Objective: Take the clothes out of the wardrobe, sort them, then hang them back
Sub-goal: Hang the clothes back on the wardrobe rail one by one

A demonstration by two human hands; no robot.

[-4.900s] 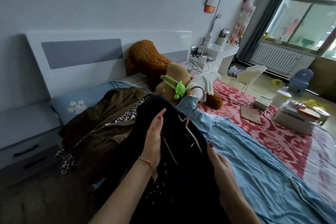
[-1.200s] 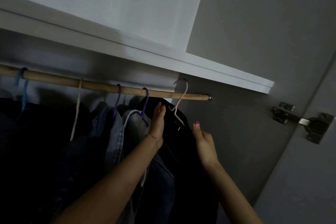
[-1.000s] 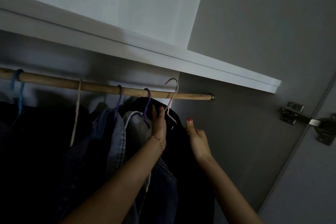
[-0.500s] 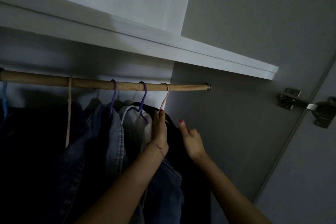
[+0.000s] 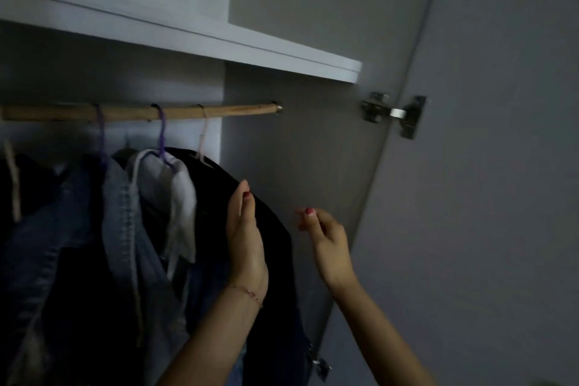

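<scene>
Hanging at the right end of the wooden rail (image 5: 138,112), the black garment (image 5: 250,222) sits on a pale pink hanger (image 5: 203,135), the last in a row with a white top (image 5: 169,197) on a purple hanger (image 5: 161,131) and denim pieces (image 5: 103,229) at its nine o'clock. The likeliest trouble from here is the dark cloth sliding off the thin hanger's shoulder if it is nudged while it sits unevenly; a knock could also swing the hook against its neighbour and bunch the row.

The left hand (image 5: 246,235) lies flat along the garment's shoulder, its fingers (image 5: 241,200) straight and pressed together, appearing to touch the fabric rather than gripping it. The right hand (image 5: 326,238) hangs in the air at three o'clock of the garment, apart from it, fingers loosely curled with nothing between them. So the garment lies directly under the left palm and at nine o'clock of the right hand, between that hand and the white top. The wardrobe door (image 5: 501,166) stands open at three o'clock.
</scene>
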